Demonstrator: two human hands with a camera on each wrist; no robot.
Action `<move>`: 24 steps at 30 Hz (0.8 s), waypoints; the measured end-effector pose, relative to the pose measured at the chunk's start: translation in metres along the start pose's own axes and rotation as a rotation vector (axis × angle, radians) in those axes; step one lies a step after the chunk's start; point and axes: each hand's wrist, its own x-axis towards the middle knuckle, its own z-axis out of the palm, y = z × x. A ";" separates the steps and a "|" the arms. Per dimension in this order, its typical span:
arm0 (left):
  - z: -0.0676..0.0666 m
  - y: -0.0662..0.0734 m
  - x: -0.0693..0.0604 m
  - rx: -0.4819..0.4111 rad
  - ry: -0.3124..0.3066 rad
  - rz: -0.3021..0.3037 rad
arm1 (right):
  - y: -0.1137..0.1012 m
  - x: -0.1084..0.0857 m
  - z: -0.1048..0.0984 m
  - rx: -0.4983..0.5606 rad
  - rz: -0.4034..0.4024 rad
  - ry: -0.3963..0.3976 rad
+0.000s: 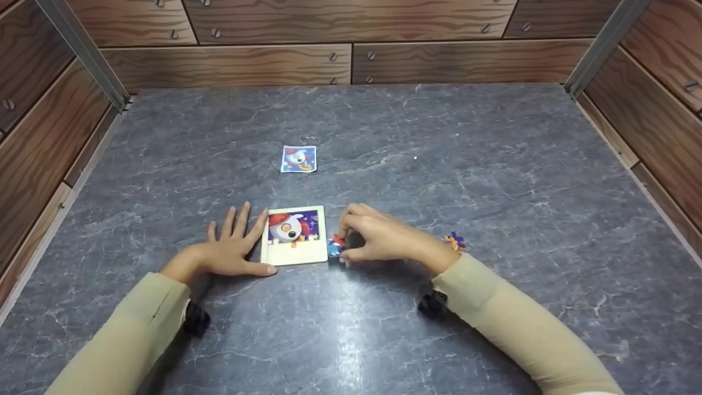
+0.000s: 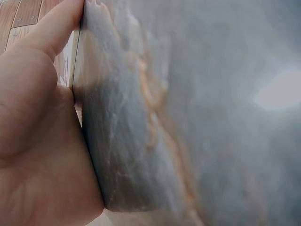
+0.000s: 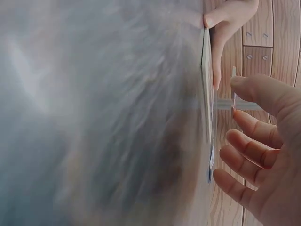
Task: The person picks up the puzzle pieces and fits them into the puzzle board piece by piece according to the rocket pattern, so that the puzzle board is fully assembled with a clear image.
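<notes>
A pale square puzzle board point(image 1: 296, 253) lies on the table, its upper part filled with a picture of a white character in a red hat, its lower part bare. My left hand point(image 1: 233, 251) rests flat beside it with fingers spread, forefinger and thumb at its left edge and corner. Just off the board's right edge, my right hand point(image 1: 378, 236) pinches a small blue and red puzzle piece point(image 1: 335, 247) between thumb and fingers. In the right wrist view the thin piece point(image 3: 233, 92) stands edge-on between thumb point(image 3: 258, 92) and forefinger, raised off the table.
Behind the board lies a small picture card point(image 1: 299, 159) with a similar character. A purple and yellow puzzle piece point(image 1: 455, 241) sits near my right forearm. Wood-patterned panels point(image 1: 351, 65) border the grey marbled table point(image 1: 493, 164) at the back and sides.
</notes>
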 end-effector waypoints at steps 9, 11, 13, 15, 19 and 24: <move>0.000 0.000 0.001 -0.001 -0.004 -0.011 | -0.017 0.024 0.006 0.023 -0.049 0.006; 0.000 0.001 0.001 0.001 -0.003 -0.010 | -0.020 0.029 0.008 0.030 -0.067 0.014; 0.000 0.001 0.001 0.002 0.000 -0.009 | -0.022 0.034 0.010 0.040 -0.082 0.017; 0.000 0.002 0.002 0.002 0.002 -0.007 | -0.024 0.038 0.013 0.053 -0.092 0.018; 0.000 0.001 0.002 0.002 0.005 -0.003 | -0.028 0.047 0.017 0.051 -0.109 0.010; 0.000 0.001 0.001 0.003 0.011 0.003 | -0.031 0.057 0.024 0.028 -0.125 0.007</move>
